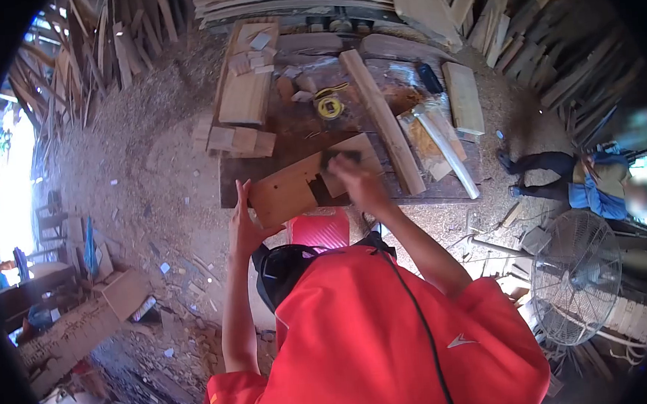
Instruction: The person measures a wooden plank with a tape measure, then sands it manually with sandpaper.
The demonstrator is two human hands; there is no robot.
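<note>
A flat wooden board (282,193) lies at a slant across the near edge of the dark worktable, with a dark notch-like mark near its middle. My left hand (245,225) holds the board's left end, thumb and fingers at its edge. Over the board's right part, my right hand (353,179) is closed around a dark object (339,159) that is blurred and partly covered by the fingers. Behind the board sits a yellow tape measure (330,108). A long wooden bar (384,120) lies just right of it.
Wood blocks (247,95) lie at the table's left. A metal straightedge (446,154), a black object (429,78) and another block (464,98) are at its right. A fan (576,277) and a person (596,185) are farther right. Stacked planks (296,0) stand behind.
</note>
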